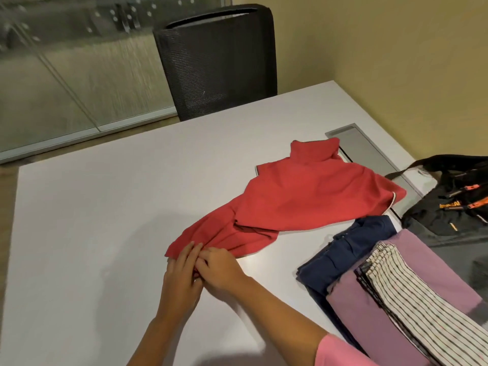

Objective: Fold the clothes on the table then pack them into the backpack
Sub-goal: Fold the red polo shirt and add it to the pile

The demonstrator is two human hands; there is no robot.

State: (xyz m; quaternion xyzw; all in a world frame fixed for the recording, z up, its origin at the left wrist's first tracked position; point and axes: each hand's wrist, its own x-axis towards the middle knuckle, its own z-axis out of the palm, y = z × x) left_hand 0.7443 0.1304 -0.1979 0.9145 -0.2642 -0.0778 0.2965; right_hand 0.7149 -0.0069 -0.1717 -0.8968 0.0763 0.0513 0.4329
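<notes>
A red polo shirt (303, 196) lies crumpled on the white table (105, 220), collar toward the far side. My left hand (182, 278) and my right hand (219, 268) meet at its near hem, and both pinch the red cloth there. To the right lies a pile of folded clothes: a navy piece (351, 244), a purple piece (369, 307) and a black-and-white striped piece (412, 299) on top. The black backpack (449, 207) with orange zip pulls lies at the table's right edge, beyond the pile.
A black mesh office chair (219, 62) stands at the far side of the table. A grey cable hatch (369, 149) is set in the tabletop behind the red shirt. Glass wall panels run along the left.
</notes>
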